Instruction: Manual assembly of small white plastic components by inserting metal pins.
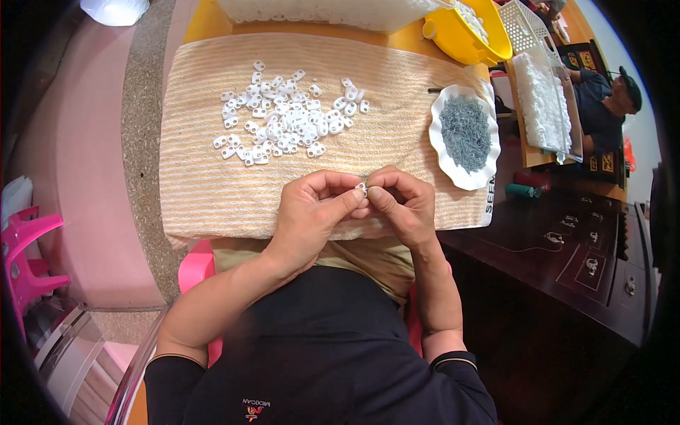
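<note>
Close to the near edge of the towel, my left hand (316, 207) and my right hand (404, 204) meet fingertip to fingertip. Between the thumbs and forefingers they pinch one small white plastic piece with holes (363, 188), like a cord lock. The fingertips partly cover it, so I cannot tell if anything else is in them. Beyond my hands lies a loose heap of similar white two-holed pieces (287, 117). To the right, a white wavy-rimmed plate (440, 151) holds a pile of thin grey pieces (465, 133), each too small to make out.
A striped towel (205, 184) covers the table. At the back stand a translucent bin (319, 13) and a yellow basin (460, 39) with white pieces. A person (602, 103) sits at the far right, beside a clear container of white pieces (544, 106). A pink stool (32, 248) stands left.
</note>
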### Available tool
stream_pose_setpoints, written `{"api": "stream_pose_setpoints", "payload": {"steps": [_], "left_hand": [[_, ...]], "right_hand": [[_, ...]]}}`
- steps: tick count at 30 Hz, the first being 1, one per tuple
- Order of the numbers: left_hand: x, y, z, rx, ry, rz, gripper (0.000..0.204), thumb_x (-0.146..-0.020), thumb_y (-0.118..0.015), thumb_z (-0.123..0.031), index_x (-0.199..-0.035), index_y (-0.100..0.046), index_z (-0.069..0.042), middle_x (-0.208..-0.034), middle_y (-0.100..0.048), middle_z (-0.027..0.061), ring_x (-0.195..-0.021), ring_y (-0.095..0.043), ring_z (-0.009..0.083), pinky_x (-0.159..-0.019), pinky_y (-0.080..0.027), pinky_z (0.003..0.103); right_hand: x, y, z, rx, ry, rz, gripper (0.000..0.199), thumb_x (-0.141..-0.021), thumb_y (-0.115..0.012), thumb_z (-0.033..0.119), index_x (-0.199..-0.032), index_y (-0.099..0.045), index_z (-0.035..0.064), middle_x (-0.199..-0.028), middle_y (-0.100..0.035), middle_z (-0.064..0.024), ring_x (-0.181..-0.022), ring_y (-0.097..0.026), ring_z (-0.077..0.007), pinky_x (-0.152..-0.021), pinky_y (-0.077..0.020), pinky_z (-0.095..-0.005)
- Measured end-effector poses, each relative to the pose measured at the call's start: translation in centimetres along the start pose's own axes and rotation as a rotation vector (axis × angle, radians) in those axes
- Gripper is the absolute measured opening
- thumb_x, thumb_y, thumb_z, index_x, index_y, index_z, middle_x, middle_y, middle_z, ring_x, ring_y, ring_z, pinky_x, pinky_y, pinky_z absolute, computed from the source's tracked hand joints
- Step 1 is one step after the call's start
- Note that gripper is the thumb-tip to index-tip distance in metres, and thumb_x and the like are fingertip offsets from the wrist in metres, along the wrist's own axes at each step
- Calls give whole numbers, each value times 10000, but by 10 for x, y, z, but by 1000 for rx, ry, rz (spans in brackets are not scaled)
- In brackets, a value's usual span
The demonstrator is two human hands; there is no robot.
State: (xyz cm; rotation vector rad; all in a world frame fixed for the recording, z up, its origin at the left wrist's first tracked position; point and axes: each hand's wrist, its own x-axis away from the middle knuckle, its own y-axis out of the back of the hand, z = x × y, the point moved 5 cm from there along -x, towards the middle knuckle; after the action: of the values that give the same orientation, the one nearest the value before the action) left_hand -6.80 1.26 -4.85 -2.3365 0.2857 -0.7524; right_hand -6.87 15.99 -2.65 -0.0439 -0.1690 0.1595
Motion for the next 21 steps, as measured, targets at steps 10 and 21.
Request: {"api": "stream_pose_setpoints", "payload": {"steps": [10, 21], "left_hand": [[1, 2, 2, -24, -28, -19, 172, -883, -658, -46, -1014, -620, 59, -895, -673, 101, -772, -661, 122, -712, -563, 234], [2, 1, 2, -80, -86, -25, 164, -878, -656, -36, -1003, -627, 65, -871, -676, 102, -761, -662, 127, -708, -558, 230]], "right_hand": [[1, -3, 6, 7, -33, -7, 92, -898, -628, 44, -905, -638, -47, -896, -645, -73, -823, -590, -112, -740, -470, -232], [1, -1, 0, 65, -55, 7, 106, -899, -635, 54, -925, -648, -48, -870, -660, -71, -780, -607, -101, -714, -496, -232]]}}
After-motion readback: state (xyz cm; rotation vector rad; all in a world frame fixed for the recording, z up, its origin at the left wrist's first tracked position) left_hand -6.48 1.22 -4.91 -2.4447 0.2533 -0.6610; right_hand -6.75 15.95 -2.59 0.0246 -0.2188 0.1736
